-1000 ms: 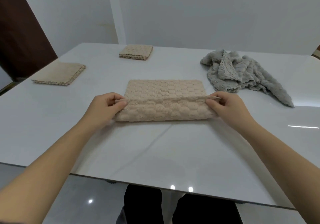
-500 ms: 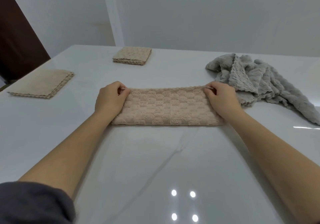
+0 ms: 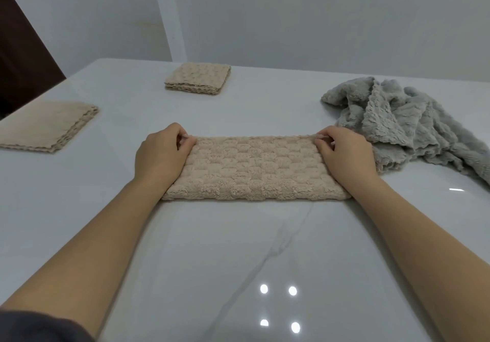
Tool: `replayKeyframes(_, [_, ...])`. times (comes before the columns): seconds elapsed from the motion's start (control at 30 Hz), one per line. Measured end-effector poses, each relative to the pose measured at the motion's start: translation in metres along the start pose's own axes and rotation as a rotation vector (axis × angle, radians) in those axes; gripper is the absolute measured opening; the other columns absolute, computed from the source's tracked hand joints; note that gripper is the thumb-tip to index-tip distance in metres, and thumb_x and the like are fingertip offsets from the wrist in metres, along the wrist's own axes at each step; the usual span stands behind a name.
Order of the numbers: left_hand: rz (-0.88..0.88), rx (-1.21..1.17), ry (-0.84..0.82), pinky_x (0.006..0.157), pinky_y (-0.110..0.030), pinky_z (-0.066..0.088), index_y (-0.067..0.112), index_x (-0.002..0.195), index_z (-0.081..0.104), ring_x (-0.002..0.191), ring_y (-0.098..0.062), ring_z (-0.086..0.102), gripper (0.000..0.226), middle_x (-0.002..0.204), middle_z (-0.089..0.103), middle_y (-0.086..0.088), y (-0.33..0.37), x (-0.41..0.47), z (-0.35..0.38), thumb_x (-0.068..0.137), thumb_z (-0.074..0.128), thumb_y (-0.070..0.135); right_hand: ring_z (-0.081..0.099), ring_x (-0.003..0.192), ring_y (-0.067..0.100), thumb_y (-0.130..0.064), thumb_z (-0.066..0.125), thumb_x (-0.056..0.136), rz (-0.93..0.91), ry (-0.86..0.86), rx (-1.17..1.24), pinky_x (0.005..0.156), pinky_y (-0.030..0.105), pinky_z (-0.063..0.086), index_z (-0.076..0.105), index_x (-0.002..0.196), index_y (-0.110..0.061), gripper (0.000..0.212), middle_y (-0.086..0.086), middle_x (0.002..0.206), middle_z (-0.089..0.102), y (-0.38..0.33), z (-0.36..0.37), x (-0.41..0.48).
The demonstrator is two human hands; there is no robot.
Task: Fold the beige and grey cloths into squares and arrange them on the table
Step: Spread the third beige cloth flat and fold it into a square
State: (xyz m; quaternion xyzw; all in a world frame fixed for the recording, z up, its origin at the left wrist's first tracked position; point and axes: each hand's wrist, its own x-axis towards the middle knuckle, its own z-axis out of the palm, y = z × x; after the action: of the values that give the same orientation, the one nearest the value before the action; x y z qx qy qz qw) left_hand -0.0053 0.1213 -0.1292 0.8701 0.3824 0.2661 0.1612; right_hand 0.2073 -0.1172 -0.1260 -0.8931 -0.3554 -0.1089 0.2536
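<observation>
A beige textured cloth (image 3: 256, 168) lies folded in half as a long strip in the middle of the white table (image 3: 238, 262). My left hand (image 3: 161, 153) pinches its far left corner, and my right hand (image 3: 344, 153) pinches its far right corner. Two beige cloths sit folded into squares: one at the left edge (image 3: 46, 127), one at the back (image 3: 198, 78). A crumpled pile of grey cloths (image 3: 408, 127) lies to the right, just beyond my right hand.
A white wall stands behind the table. A dark brown door or panel (image 3: 18, 58) is at the far left. The glossy tabletop reflects ceiling lights (image 3: 278, 304) near me.
Both hands carried the near layer of the beige cloth away from me and laid it on the far edge, so the cloth is now a narrower strip. The view moved closer.
</observation>
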Motion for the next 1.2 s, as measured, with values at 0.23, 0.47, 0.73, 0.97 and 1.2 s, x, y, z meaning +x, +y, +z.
replayKeyframes(0.23, [0.109, -0.052, -0.195, 0.077, -0.028, 0.039, 0.022, 0.105, 0.066, 0.093, -0.014, 0.056, 0.019, 0.1, 0.063, 0.007, -0.01, 0.004, -0.009, 0.095, 0.057, 0.035, 0.058, 0.093, 0.032, -0.026, 0.053, 0.097, -0.008, -0.094, -0.043, 0.076, 0.039, 0.046, 0.064, 0.111, -0.011, 0.023, 0.011, 0.105, 0.057, 0.0, 0.0, 0.001])
replayKeyframes(0.47, [0.097, -0.247, -0.156, 0.062, -0.024, 0.039, 0.021, 0.086, 0.058, 0.067, -0.011, 0.051, 0.01, 0.09, 0.056, 0.004, -0.012, 0.001, -0.009, 0.087, 0.068, 0.02, 0.055, 0.087, 0.021, -0.013, 0.057, 0.093, -0.066, -0.058, 0.212, 0.071, 0.027, 0.035, 0.06, 0.102, -0.011, 0.01, 0.002, 0.093, 0.061, 0.005, -0.004, -0.004])
replayKeyframes(0.73, [0.0, -0.689, -0.168, 0.072, -0.015, 0.046, 0.032, 0.095, 0.066, 0.076, -0.009, 0.053, 0.027, 0.083, 0.058, 0.006, -0.016, 0.004, -0.021, 0.083, 0.073, 0.009, 0.054, 0.069, 0.004, -0.009, 0.071, 0.085, 0.012, -0.041, 0.567, 0.068, 0.016, 0.042, 0.065, 0.091, -0.022, 0.016, -0.006, 0.083, 0.064, 0.009, -0.011, -0.004])
replayKeyframes(0.97, [-0.127, -1.022, -0.166, 0.061, -0.016, 0.051, 0.027, 0.062, 0.064, 0.064, -0.003, 0.058, 0.016, 0.066, 0.062, 0.012, -0.005, -0.001, -0.027, 0.074, 0.073, 0.03, 0.054, 0.044, -0.001, 0.0, 0.066, 0.087, 0.095, -0.092, 1.06, 0.048, 0.009, 0.04, 0.051, 0.078, -0.013, 0.022, 0.003, 0.067, 0.06, 0.006, -0.023, -0.006])
replayKeyframes(1.2, [-0.105, -0.959, -0.129, 0.068, -0.037, 0.036, 0.025, 0.062, 0.059, 0.073, -0.023, 0.042, 0.036, 0.073, 0.049, -0.01, -0.005, -0.001, -0.031, 0.072, 0.077, 0.054, 0.045, 0.046, 0.002, -0.014, 0.065, 0.089, 0.163, -0.055, 1.105, 0.043, 0.012, 0.037, 0.048, 0.076, -0.015, 0.022, -0.008, 0.054, 0.052, 0.006, -0.021, -0.004])
